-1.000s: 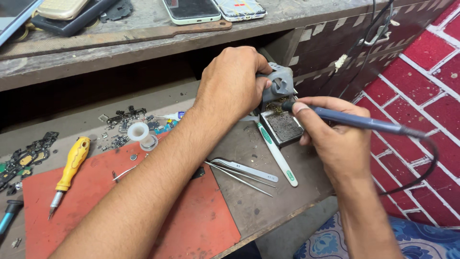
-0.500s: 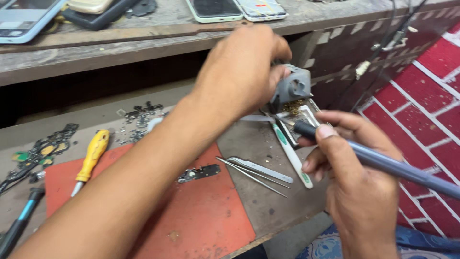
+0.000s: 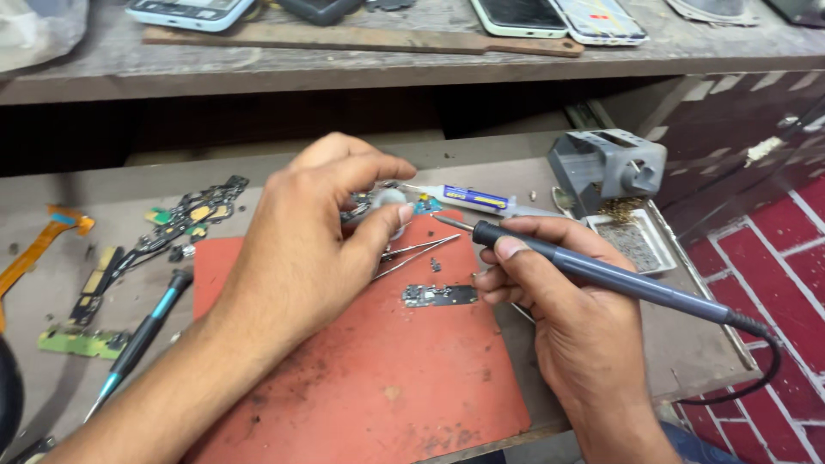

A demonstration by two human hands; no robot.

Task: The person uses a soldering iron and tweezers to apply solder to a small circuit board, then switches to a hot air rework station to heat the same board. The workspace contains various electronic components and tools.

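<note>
While the right hand is gripping the soldering iron pen-style, its tip is hovering above the small board on the red mat; the left hand is pinching a small round part, best kept low and steady.

The mat is orange-red, with dark specks and grey smudges on it. The soldering iron has a dark grey-blue handle, black grip and black cable. The small circuit board on the mat is dark grey with silver spots. The tweezers are silver. The syringe tube is white with a blue and yellow label. The iron stand is grey – its tray holds brass-coloured bits. The screwdriver is black with a teal tip part. The flex cable is orange, the wall is red brick with pale joints, and the tabletop is dull grey-brown
</note>
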